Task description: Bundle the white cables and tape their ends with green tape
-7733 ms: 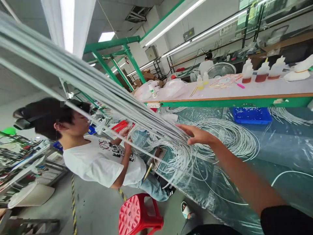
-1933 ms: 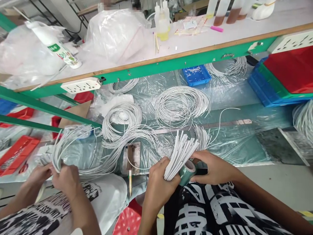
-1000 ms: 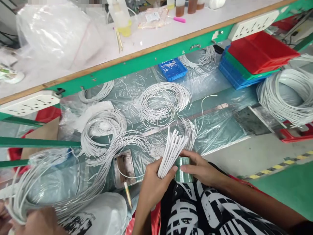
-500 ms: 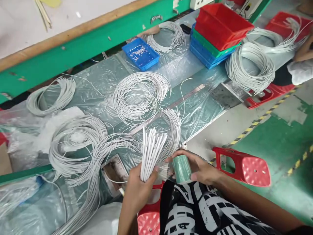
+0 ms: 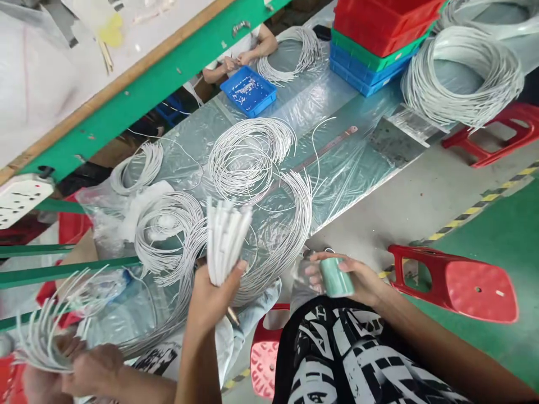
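My left hand (image 5: 217, 297) is closed around a bundle of white cables (image 5: 227, 241), whose cut ends point up and fan slightly apart. In my right hand (image 5: 360, 278) is a green roll of film (image 5: 337, 277), the fingers wrapped round it. A blurred, clear strip (image 5: 304, 270) shows just left of the roll; I cannot tell whether it joins the cables. Just beyond my hands, a curved bunch of white cables (image 5: 290, 241) lies on the plastic-covered table (image 5: 337, 191), next to a loose coil of white cable (image 5: 252, 157).
At lower left a co-worker's hands (image 5: 90, 365) hold white cables. Another person's hands (image 5: 238, 60) are behind a blue tray (image 5: 248, 92) of small pieces. Stacked bins (image 5: 379, 45), a metal ruler (image 5: 328, 147) and a metal block (image 5: 396, 140) occupy the table. A red stool (image 5: 480, 289) stands at right.
My left hand has moved left with the cables, and my right hand rightward with the roll, widening the gap. The view has shifted, bringing the co-worker's hands into sight at lower left.
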Tool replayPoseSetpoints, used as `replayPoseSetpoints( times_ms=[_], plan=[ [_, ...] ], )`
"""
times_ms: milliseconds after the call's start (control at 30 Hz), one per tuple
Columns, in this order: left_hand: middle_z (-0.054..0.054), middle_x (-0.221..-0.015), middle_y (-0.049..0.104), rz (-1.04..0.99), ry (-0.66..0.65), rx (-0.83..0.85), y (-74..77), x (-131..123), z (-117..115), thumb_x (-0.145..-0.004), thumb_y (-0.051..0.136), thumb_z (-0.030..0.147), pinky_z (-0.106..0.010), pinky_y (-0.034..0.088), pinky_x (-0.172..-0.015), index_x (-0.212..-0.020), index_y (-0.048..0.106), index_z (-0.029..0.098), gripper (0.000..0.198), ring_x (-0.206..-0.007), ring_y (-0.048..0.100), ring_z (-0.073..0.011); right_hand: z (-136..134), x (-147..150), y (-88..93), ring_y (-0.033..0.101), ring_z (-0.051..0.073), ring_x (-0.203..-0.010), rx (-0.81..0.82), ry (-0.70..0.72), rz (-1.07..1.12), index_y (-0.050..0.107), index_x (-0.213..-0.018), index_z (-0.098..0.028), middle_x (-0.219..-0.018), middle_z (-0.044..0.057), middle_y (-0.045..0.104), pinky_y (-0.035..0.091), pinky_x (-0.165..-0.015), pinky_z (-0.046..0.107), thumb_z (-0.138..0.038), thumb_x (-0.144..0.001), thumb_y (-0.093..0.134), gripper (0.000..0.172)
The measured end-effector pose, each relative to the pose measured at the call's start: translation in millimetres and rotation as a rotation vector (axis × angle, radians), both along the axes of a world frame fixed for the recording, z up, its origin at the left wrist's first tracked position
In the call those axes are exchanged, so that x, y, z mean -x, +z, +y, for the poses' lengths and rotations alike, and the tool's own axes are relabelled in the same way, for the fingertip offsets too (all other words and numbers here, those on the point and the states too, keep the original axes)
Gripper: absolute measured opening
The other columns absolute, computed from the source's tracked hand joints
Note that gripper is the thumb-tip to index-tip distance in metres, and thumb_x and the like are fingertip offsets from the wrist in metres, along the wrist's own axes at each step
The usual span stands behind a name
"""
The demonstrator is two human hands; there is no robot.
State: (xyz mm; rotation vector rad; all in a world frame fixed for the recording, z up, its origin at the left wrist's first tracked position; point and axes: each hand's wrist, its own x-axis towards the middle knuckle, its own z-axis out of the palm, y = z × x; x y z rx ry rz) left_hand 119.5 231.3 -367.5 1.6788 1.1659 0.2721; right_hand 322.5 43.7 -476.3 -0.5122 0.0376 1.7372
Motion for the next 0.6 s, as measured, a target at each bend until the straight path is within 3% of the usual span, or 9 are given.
replayPoseSetpoints(
  times_ms=[133, 233, 300, 400, 500, 600],
  plan=[
    [0.007, -0.047, 0.035, -0.392, 0.170, -0.082, 19.8, -7, 10, -0.085, 0.070, 0.027, -0.024, 0.026, -0.039, -0.057, 0.043, 0.018, 0.040, -0.034, 0.032, -0.0074, -33, -9, -16.6, 0.066, 0.029, -0.109, 0.262, -0.180, -0.199, 0.066, -0.110, -0.018, -0.115, 0.011, 0.070, 0.046, -0.105, 0.050, -0.032, -0.079, 0.068, 0.034],
    [0.007, -0.050, 0.036, -0.604, 0.246, -0.113, 52.6, -20, 16, -0.080, 0.074, 0.023, -0.021, 0.024, -0.036, -0.057, 0.043, 0.016, 0.039, -0.032, 0.032, -0.0047, -45, -12, -19.1, 0.068, 0.031, -0.105, 0.374, -0.298, -0.336, 0.067, -0.107, -0.020, -0.112, 0.009, 0.072, 0.048, -0.103, 0.053, -0.031, -0.077, 0.071, 0.032],
    [0.008, -0.051, 0.036, -0.681, 0.216, -0.091, 79.1, -29, 20, -0.078, 0.077, 0.027, -0.019, 0.025, -0.035, -0.060, 0.045, 0.015, 0.038, -0.031, 0.031, -0.0033, -44, -14, -13.7, 0.069, 0.032, -0.102, 0.400, -0.360, -0.391, 0.068, -0.108, -0.021, -0.109, 0.009, 0.073, 0.050, -0.101, 0.055, -0.032, -0.077, 0.072, 0.033],
    [0.009, -0.051, 0.035, -0.751, 0.076, -0.083, 119.7, -46, 24, -0.079, 0.077, 0.036, -0.016, 0.028, -0.035, -0.066, 0.047, 0.015, 0.039, -0.030, 0.032, -0.0015, -26, -21, 5.9, 0.067, 0.032, -0.109, 0.342, -0.446, -0.473, 0.067, -0.110, -0.021, -0.113, 0.010, 0.072, 0.049, -0.102, 0.054, -0.031, -0.076, 0.075, 0.036],
    [0.010, -0.052, 0.032, -0.747, -0.060, -0.129, 159.9, -69, 30, -0.095, 0.053, 0.030, -0.011, 0.030, -0.044, -0.068, 0.042, 0.015, 0.032, -0.030, 0.033, 0.0019, 5, -32, 36.8, 0.064, 0.031, -0.115, 0.184, -0.484, -0.579, 0.067, -0.112, -0.021, -0.119, 0.010, 0.070, 0.045, -0.106, 0.052, -0.028, -0.074, 0.079, 0.041],
    [0.011, -0.061, 0.025, -0.661, -0.154, -0.231, 199.4, -93, 38, -0.094, 0.037, 0.023, -0.019, 0.029, -0.062, -0.072, 0.042, 0.008, 0.027, -0.038, 0.044, 0.0059, 40, -44, 70.3, 0.065, 0.030, -0.111, 0.038, -0.439, -0.697, 0.066, -0.112, -0.021, -0.117, 0.010, 0.070, 0.045, -0.105, 0.052, -0.024, -0.070, 0.081, 0.045]
  ],
)
